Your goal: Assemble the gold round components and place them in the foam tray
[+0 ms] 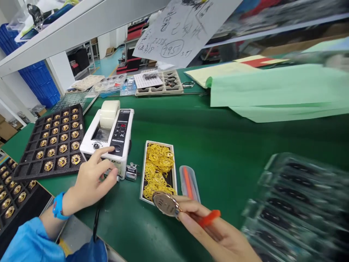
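My left hand point(92, 178) rests against the front of a white tape dispenser point(110, 136), index finger stretched to its round button, the other fingers curled at the tape outlet. My right hand point(215, 233) holds a round metal disc point(165, 203) at the fingertips, together with a red-handled tool point(208, 218). The disc hovers over the near end of a shallow box of thin gold parts point(158, 169). A roll of clear tape point(109, 112) sits on top of the dispenser.
Black trays of gold round parts point(53, 140) lie at the left. A clear case with an orange pen point(188, 182) lies beside the box. Blurred clear trays point(300, 203) fill the right. Green and yellow paper sheets point(272, 91) and a beige parts tray point(160, 83) lie farther back.
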Tool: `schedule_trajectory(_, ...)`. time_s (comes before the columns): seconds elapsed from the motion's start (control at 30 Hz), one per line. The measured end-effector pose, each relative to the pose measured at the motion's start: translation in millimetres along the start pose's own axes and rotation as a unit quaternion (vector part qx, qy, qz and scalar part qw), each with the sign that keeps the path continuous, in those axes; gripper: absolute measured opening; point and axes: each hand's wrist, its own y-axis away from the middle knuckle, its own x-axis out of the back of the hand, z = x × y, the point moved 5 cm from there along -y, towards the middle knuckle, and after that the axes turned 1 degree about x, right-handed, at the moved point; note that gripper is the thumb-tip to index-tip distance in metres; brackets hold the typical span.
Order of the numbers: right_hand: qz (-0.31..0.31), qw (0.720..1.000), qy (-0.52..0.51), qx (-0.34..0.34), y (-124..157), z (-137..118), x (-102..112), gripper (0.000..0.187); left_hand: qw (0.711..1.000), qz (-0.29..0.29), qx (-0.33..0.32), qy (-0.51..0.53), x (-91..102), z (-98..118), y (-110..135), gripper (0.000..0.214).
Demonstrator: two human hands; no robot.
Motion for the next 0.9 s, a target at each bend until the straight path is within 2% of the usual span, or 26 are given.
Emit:
schedule_trajectory(0.07, -0.003, 0.999, -0.024, -0.027, 2, -4, -3, 0.035, 0.997, -0.054, -0.009, -0.052, 0.5, 6, -10, 0.019)
schedule_trajectory(0.1, -0.003, 0.999, -0.034, -0.043, 3, -5, -5, 0.037, 0.997, -0.061, -0.012, -0.054, 1.2, 8, -13, 0.019)
schedule_trajectory(0.2, 0.015, 0.993, -0.068, -0.097, 6, -9, -8, 0.042, 0.997, -0.063, -0.017, 0.049, -3.2, 14, -20, 0.022)
schedule_trajectory(0.23, 0.024, 0.99, -0.083, -0.111, 7, -10, -9, 0.042, 0.99, -0.09, -0.011, 0.107, -10.4, 15, -20, 0.024)
schedule_trajectory(0.3, 0.033, 0.984, -0.119, -0.125, 6, -11, -11, 0.042, 0.961, -0.183, 0.019, 0.205, -32.6, 18, -17, 0.028)
schedule_trajectory(0.37, 0.025, 0.981, -0.148, -0.125, 3, -10, -13, 0.043, 0.929, -0.271, 0.057, 0.245, -56.3, 20, -10, 0.03)
schedule_trajectory(0.4, 0.015, 0.98, -0.154, -0.125, 2, -9, -14, 0.044, 0.92, -0.296, 0.071, 0.246, -65.6, 20, -7, 0.03)
schedule_trajectory(0.53, -0.008, 0.983, -0.145, -0.116, -1, -6, -15, 0.047, 0.924, -0.299, 0.079, 0.227, -82.7, 16, -1, 0.027)
schedule_trajectory(0.7, -0.017, 0.983, -0.143, -0.118, 0, -7, -16, 0.048, 0.925, -0.293, 0.088, 0.224, -85.8, 9, 2, 0.027)
schedule_trajectory(0.9, -0.015, 0.983, -0.137, -0.119, 1, -12, -15, 0.048, 0.92, -0.302, 0.094, 0.231, -87.8, 11, 0, 0.026)
